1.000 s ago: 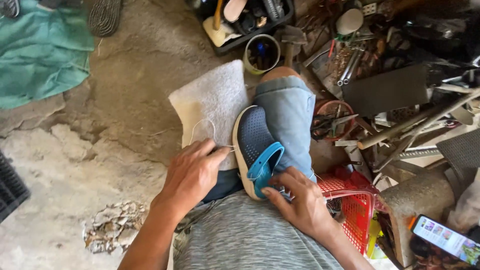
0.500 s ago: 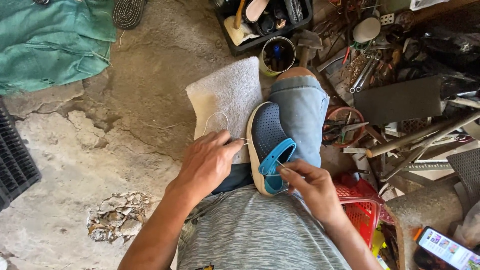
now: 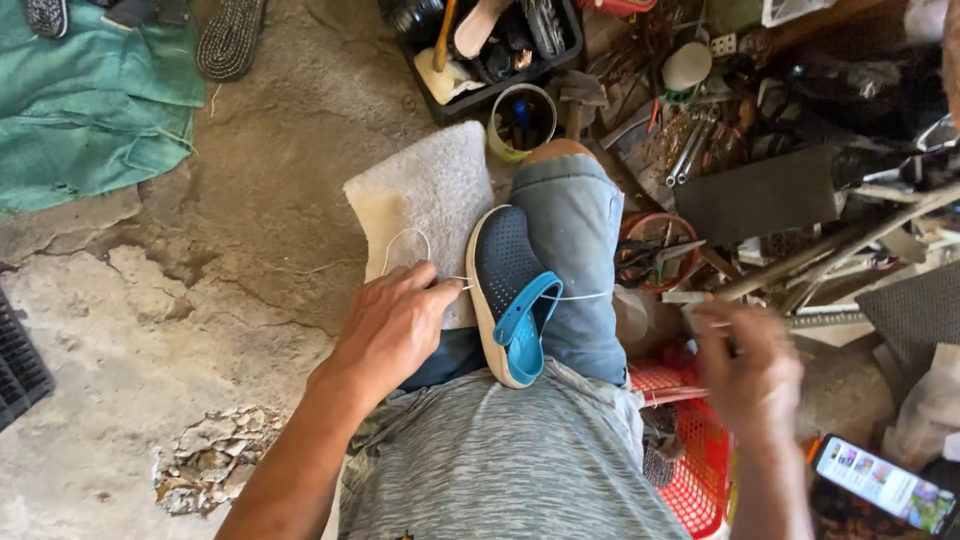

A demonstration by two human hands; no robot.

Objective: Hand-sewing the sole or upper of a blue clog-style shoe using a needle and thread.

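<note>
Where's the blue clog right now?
In the head view, centre: the blue clog lies on the person's lap against the denim knee, just right of the left hand.

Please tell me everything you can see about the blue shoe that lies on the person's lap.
The shoe is a dark blue clog with many small holes in its upper, a whitish sole and a lighter blue heel strap folded over it. It looks like soft foam or rubber. It lies on its side against the thigh in denim shorts. A white thread passes through it: the left hand pinches one end, the blurred right hand pulls the other.
</note>
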